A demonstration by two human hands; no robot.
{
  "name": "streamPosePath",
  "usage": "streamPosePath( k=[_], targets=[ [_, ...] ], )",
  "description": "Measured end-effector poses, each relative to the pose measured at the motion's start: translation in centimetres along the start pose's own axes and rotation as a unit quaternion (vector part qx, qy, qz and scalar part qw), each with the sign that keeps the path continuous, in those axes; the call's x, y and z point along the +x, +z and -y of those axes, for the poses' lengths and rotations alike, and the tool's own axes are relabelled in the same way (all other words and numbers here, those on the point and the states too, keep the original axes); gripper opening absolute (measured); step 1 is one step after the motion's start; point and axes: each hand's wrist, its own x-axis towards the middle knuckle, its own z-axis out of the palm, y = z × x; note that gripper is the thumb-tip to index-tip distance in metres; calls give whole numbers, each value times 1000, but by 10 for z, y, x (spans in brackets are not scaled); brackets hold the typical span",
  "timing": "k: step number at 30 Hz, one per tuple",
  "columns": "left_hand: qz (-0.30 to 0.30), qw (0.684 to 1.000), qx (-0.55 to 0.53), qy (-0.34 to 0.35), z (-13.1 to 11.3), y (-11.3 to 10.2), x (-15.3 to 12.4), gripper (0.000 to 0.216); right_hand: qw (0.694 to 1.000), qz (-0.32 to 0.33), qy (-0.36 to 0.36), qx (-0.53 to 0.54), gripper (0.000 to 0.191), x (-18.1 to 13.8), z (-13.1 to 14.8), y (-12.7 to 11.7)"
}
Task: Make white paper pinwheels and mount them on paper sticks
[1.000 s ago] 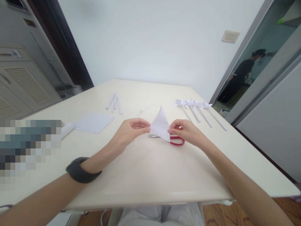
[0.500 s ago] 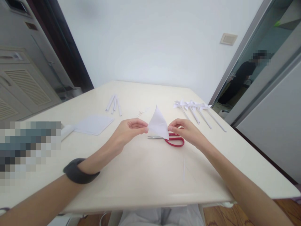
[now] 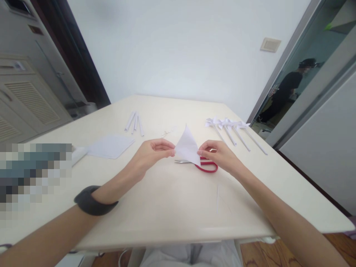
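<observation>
Between both hands a small white sheet of paper (image 3: 187, 146) is held up, one corner pointing away from me. My left hand (image 3: 152, 154) pinches its left corner between thumb and fingers; a dark band (image 3: 93, 201) is on that wrist. The right edge of the sheet is pinched by my right hand (image 3: 215, 152). Under and behind the paper, red-handled scissors (image 3: 208, 167) lie on the table with the blades pointing left, partly covered by the sheet and my right fingers.
Several paper pinwheels on sticks (image 3: 228, 129) lie at the right. Rolled paper sticks (image 3: 135, 122) and a stack of white sheets (image 3: 109, 145) are on the left. Tiny scraps (image 3: 166, 132) lie behind the paper on the white table (image 3: 167, 211). A person (image 3: 287, 87) is beyond the doorway.
Almost nothing differs. The paper and both hands stay in place, apart from a very slight shift of the view and of the sheet's tilt.
</observation>
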Motion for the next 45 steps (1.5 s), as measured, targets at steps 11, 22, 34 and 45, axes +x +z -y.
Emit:
streamPosePath(
  k=[11,22,34,45],
  targets=[
    [8,1000,-9,19,1,-2,0,25,999,-25,2,-44,14,-4,3,4],
    [12,999,-15,36,2,-2,2,19,1000,-2,8,-30,12,-2,1,2],
    [13,999,-14,33,2,-4,2,17,1000,11,12,-16,16,-2,1,2],
    [-5,1000,-12,23,-1,-4,2,22,1000,-4,11,-20,15,-2,1,1]
  ],
)
